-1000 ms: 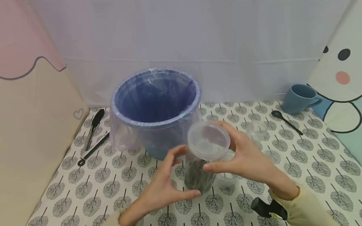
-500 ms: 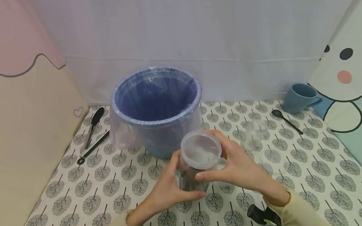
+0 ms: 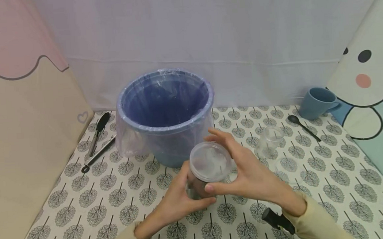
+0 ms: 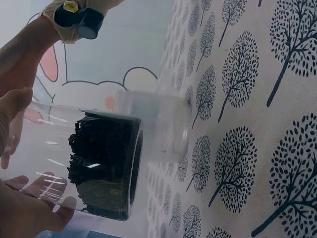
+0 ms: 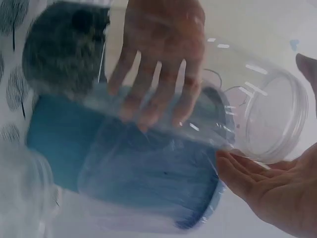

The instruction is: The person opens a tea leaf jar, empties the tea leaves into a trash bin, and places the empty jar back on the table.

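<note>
A tall clear jar point(image 3: 195, 188) with dark, dried leafy flakes point(image 4: 106, 163) in its lower part is held above the table. Its translucent lid point(image 3: 210, 161) faces up. My left hand point(image 3: 176, 200) grips the jar's body, its fingers wrapped round the side in the right wrist view. At the lid my right hand point(image 3: 247, 171) is spread, the thumb near the rim's front and the fingers extended past the far side. In the right wrist view the fingers of this hand point(image 5: 277, 193) lie just along the lid's edge. Another clear container point(image 4: 158, 124) stands behind the jar, partly hidden.
A blue bucket point(image 3: 168, 150) lined with a translucent bag stands behind the hands. Tongs point(image 3: 95, 143) lie left. To the right are a small clear jar point(image 3: 268, 143), a clear disc point(image 3: 288, 169), a black spoon point(image 3: 305, 129) and a blue mug point(image 3: 317, 104).
The jar and both hands have come down and slightly left, and the jar stands more upright towards the camera. My right fingers have loosened and extended away from the lid's far side.
</note>
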The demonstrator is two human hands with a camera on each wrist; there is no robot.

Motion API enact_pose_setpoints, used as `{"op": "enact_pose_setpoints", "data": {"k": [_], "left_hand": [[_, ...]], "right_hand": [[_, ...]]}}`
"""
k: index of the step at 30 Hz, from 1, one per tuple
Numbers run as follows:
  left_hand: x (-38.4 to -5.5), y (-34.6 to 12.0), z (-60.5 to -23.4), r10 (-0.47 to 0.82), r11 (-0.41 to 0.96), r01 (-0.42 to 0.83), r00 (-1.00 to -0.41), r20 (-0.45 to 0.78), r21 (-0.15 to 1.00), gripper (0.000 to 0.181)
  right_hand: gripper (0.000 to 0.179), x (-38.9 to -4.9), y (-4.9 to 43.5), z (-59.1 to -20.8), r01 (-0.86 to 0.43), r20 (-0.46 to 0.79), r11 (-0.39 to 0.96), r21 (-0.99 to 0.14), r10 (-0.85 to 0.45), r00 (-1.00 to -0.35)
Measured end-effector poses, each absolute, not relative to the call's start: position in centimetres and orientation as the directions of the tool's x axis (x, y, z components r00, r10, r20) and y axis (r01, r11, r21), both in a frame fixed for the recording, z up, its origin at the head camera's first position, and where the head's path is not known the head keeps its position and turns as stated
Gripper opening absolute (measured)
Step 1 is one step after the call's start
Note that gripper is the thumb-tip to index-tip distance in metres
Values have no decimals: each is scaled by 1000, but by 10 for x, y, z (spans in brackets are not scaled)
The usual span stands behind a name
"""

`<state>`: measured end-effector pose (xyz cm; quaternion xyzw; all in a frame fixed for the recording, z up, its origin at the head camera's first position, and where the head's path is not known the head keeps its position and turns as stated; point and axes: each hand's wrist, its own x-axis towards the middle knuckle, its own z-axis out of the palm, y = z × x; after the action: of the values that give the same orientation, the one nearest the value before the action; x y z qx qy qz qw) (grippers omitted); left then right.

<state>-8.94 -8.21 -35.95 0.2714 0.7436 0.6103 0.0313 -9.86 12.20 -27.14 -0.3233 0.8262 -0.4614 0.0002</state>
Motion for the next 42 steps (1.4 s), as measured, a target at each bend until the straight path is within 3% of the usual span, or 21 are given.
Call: {"op": "enact_pose_setpoints", "data": {"k": [9, 14, 19, 23, 29, 32, 37, 39, 42], "left_hand": [[-91, -87, -363, 439, 150, 412, -842, 313, 898, 85], [-91, -88, -362, 455, 164, 447, -825, 334, 880, 84], [-92, -91, -358, 512, 157, 434, -804, 303, 887, 78], [-96, -96, -355, 613, 99, 409, -743, 268, 907, 76], [-106, -103, -356, 760, -11, 428, -584, 286, 904, 77], [-106, -105, -355, 749, 22, 415, -609, 259, 910, 81], [-103, -105, -356, 615, 138, 423, -745, 258, 895, 85], [-102, -104, -357, 578, 169, 449, -766, 281, 878, 83], [-101, -104, -357, 570, 185, 454, -772, 282, 871, 81]], "right_hand": [[76, -106, 109, -261, -762, 400, 448, -467, -662, -634], [52, -107, 103, -269, -797, 470, 420, -435, -649, -599], [43, -107, 101, -273, -845, 555, 353, -403, -640, -531], [39, -109, 103, -271, -876, 578, 208, -436, -681, -449], [41, -117, 107, -265, -887, 514, 9, -462, -812, -277], [56, -117, 111, -261, -893, 449, 98, -440, -837, -314], [85, -109, 114, -254, -840, 357, 424, -338, -768, -532], [86, -106, 113, -252, -799, 332, 512, -314, -729, -598], [79, -104, 112, -251, -761, 306, 566, -317, -698, -647]]}}
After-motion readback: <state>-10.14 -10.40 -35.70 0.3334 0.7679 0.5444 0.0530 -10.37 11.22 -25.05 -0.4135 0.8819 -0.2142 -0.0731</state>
